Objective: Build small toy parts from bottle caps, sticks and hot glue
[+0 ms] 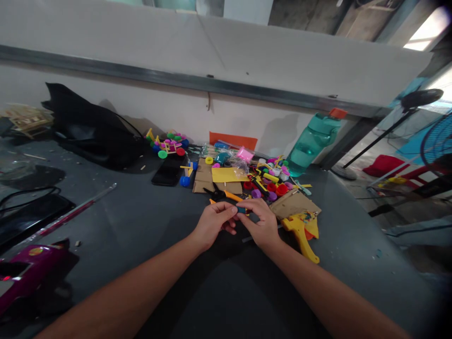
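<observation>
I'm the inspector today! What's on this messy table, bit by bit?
surface: dark grey table top, scuffed.
job's things: small blue piece between the hands; orange-handled pliers just behind it.
clutter: coloured bottle caps, cardboard, stick-and-cap toy cart, black phone, black bag.
grippers: left hand and right hand, fingers pinching the blue piece.
cables: black cord at the far left.
surroundings: white wall, teal water bottle, fan.

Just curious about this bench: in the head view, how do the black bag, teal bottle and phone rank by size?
The black bag looks largest, then the teal bottle, then the phone.
</observation>
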A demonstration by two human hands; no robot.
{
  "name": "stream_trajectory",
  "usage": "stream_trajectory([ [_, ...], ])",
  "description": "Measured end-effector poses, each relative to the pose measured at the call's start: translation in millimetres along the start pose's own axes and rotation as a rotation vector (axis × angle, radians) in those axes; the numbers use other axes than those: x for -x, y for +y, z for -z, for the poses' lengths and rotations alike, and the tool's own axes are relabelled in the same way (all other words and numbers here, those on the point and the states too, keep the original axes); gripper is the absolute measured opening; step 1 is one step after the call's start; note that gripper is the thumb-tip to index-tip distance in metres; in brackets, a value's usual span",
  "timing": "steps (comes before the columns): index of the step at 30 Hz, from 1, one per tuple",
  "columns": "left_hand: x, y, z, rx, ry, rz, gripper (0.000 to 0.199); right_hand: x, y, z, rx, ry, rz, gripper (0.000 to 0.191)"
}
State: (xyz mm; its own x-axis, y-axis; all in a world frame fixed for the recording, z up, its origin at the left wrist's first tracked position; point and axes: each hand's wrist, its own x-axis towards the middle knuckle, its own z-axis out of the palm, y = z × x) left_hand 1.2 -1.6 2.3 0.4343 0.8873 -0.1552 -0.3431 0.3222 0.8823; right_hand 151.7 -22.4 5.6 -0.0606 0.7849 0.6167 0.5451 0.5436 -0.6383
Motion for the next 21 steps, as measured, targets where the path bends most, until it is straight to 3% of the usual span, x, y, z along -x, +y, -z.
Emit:
stream_trajectory([
  [21, 0.2, -0.9, -0.1, 0.016, 0.007, -0.002, 0.025, 1.5, 1.6, -0.1, 0.027, -0.006, -0.002, 0.016],
])
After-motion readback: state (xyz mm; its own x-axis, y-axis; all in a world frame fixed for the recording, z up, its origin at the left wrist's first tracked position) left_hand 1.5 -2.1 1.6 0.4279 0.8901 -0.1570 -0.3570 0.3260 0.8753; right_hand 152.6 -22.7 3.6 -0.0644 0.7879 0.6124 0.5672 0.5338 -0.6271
